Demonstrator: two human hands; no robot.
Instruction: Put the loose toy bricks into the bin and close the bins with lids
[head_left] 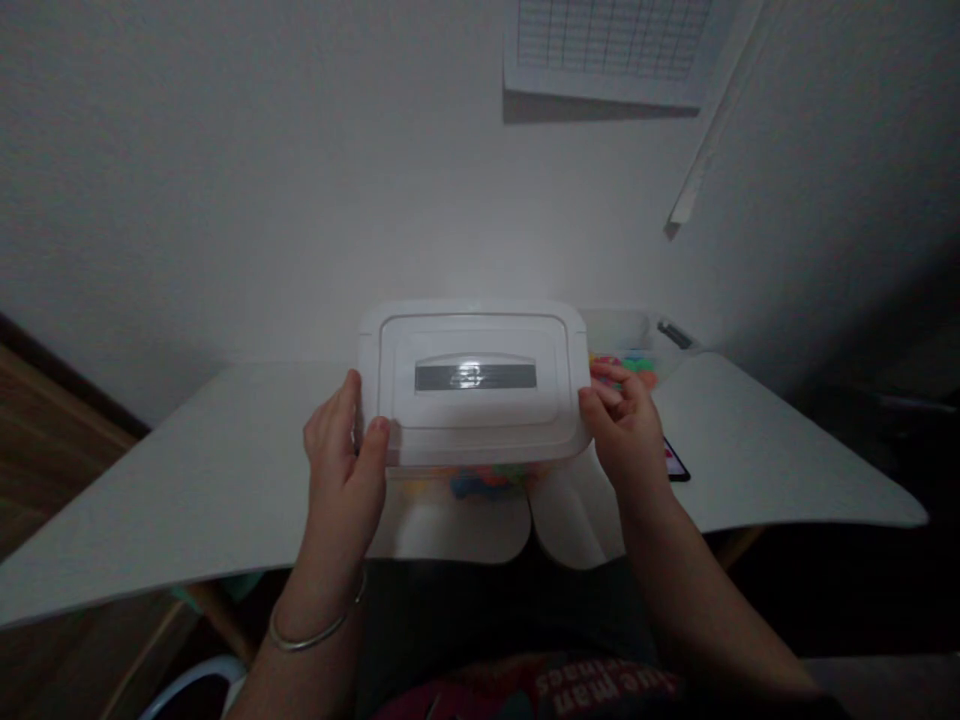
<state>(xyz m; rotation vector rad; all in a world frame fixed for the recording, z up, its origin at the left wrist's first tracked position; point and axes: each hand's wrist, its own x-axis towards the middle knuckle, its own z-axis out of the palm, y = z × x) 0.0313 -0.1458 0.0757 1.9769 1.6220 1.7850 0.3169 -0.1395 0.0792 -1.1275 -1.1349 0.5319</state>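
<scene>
A plastic storage box with a white lid and a grey handle is between my two hands, its lid facing me. Below the lid's front edge, coloured pieces show through the clear wall; their kind is hard to make out. My left hand grips the left side, thumb on the lid's front corner and fingers along the side. At the right edge, my right hand holds the box with thumb and curled fingers. Whether the box's underside touches the table is hidden.
Behind my right hand stands another clear container with colourful pieces. A phone or tablet lies partly hidden beside my right wrist. The white table has a notched front edge and meets the wall, where a printed sheet hangs.
</scene>
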